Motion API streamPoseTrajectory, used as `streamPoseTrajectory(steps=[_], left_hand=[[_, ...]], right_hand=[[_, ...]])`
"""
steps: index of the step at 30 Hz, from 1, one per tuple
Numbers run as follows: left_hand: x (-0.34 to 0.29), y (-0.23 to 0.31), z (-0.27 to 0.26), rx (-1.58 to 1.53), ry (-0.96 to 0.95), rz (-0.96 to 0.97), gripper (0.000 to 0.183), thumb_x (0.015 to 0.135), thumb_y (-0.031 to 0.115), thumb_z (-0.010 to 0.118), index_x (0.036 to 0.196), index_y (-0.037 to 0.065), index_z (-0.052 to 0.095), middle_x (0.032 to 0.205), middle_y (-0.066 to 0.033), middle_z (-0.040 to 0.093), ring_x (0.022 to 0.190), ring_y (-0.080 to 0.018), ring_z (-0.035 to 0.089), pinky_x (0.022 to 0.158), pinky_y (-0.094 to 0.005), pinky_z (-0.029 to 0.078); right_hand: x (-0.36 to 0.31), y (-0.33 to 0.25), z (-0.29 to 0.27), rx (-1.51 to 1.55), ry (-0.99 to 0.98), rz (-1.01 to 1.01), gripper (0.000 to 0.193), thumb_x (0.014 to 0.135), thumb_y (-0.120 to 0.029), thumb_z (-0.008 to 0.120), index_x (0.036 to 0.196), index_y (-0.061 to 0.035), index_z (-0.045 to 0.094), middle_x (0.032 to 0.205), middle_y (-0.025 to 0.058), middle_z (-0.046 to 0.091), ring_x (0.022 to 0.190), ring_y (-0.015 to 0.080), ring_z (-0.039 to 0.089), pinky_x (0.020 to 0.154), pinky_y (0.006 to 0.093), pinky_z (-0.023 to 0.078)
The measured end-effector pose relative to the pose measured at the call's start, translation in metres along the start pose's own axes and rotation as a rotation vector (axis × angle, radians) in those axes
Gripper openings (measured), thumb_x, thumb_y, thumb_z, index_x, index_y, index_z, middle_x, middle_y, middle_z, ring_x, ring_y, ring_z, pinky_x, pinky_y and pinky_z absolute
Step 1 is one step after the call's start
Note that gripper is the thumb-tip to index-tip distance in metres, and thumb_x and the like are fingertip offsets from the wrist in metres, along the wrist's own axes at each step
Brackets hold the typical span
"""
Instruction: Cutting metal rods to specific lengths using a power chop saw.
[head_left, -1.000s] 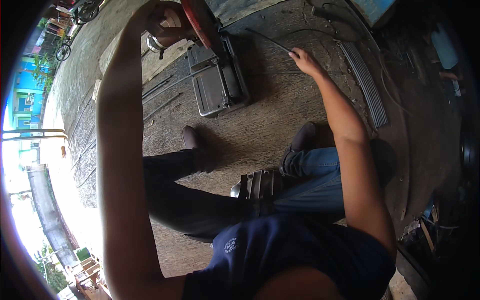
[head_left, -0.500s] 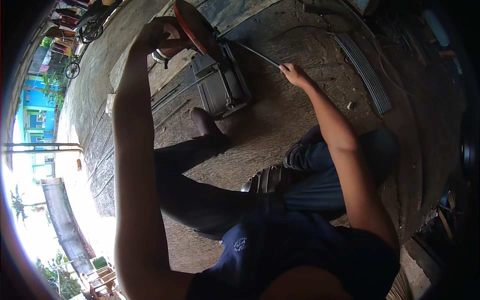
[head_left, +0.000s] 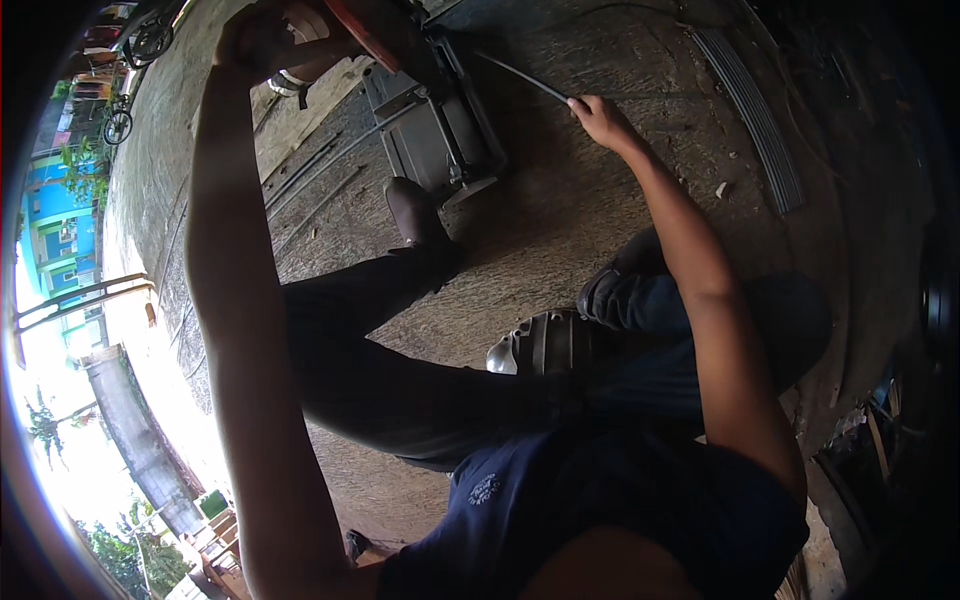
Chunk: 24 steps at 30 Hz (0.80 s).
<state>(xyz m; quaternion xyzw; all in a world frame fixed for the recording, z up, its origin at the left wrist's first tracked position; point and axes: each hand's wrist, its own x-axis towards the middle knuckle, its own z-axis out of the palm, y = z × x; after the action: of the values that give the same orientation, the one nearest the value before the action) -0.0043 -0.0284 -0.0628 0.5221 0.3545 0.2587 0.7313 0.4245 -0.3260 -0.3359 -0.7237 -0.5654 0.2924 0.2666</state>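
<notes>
A cut-off saw stands on the ground ahead of me, with a dark metal base (head_left: 425, 150) and a red-orange blade guard (head_left: 362, 32). Up at its head, my left hand (head_left: 262, 45) is closed around the saw's handle; the fingers are in shadow and partly hidden. My right hand (head_left: 604, 122), right of the saw, grips the end of a thin metal rod (head_left: 525, 76). That rod slants up and left toward the saw, and its far end is hidden behind the saw. Another long thin bar (head_left: 350, 140) runs out from the left side of the base.
Several thin rods (head_left: 300, 178) lie on the ground left of the saw. A ribbed metal strip (head_left: 750, 120) lies at the right, near a small stone (head_left: 723, 190). My shoe (head_left: 412, 208) rests close to the base. A ribbed metal casing (head_left: 545, 342) sits by my legs.
The view has shifted, so the saw and my left hand appear higher and farther left. My right hand appears slightly higher and farther right. Both hands keep their holds.
</notes>
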Motion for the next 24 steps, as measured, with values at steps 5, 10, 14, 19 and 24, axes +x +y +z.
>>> streamPoseTrajectory(steps=[5,10,14,19,24], left_hand=[[0.002,-0.003,0.01,0.031,0.056,0.046,0.041,0.086,0.039,0.056,0.109,0.005,0.057,0.096,-0.0089,0.059,0.086,-0.0249,0.059,0.076,-0.0398,0.051],[-0.001,-0.003,0.021,0.022,0.068,0.058,0.039,0.086,0.037,0.057,0.109,0.005,0.057,0.097,-0.0086,0.059,0.089,-0.024,0.058,0.078,-0.0398,0.051],[-0.003,-0.005,0.026,0.01,0.068,0.064,0.038,0.087,0.035,0.058,0.109,0.005,0.057,0.097,-0.0084,0.059,0.091,-0.0233,0.058,0.08,-0.0398,0.05],[-0.013,0.003,0.032,-0.008,0.061,0.062,0.036,0.087,0.032,0.059,0.11,0.004,0.057,0.098,-0.0081,0.059,0.094,-0.0224,0.058,0.082,-0.0399,0.05],[-0.014,0.018,0.016,0.526,0.006,-0.037,0.03,0.088,0.024,0.059,0.11,0.003,0.057,0.101,-0.0075,0.058,0.098,-0.0205,0.057,0.091,-0.0391,0.048]], right_hand=[[0.004,0.0,0.013,0.012,0.027,-0.048,0.046,0.095,-0.04,0.047,0.081,0.0016,0.061,0.07,0.0204,0.06,0.069,0.036,0.062,0.062,0.0437,0.046],[0.004,-0.008,0.02,0.01,0.064,-0.102,0.047,0.095,-0.039,0.047,0.08,0.0029,0.06,0.071,0.024,0.06,0.07,0.0415,0.061,0.06,0.0465,0.046],[-0.001,-0.018,0.02,0.011,0.081,-0.111,0.046,0.095,-0.038,0.048,0.079,0.0032,0.06,0.071,0.0246,0.06,0.071,0.042,0.061,0.059,0.0465,0.046],[-0.008,-0.033,0.017,-0.016,0.065,-0.11,0.045,0.094,-0.037,0.05,0.078,0.0036,0.06,0.071,0.0249,0.06,0.072,0.0421,0.061,0.058,0.0465,0.046],[-0.012,-0.046,0.026,-0.006,0.128,-0.157,0.043,0.095,-0.035,0.05,0.078,0.0027,0.061,0.07,0.0249,0.06,0.069,0.0421,0.061,0.058,0.047,0.047]])
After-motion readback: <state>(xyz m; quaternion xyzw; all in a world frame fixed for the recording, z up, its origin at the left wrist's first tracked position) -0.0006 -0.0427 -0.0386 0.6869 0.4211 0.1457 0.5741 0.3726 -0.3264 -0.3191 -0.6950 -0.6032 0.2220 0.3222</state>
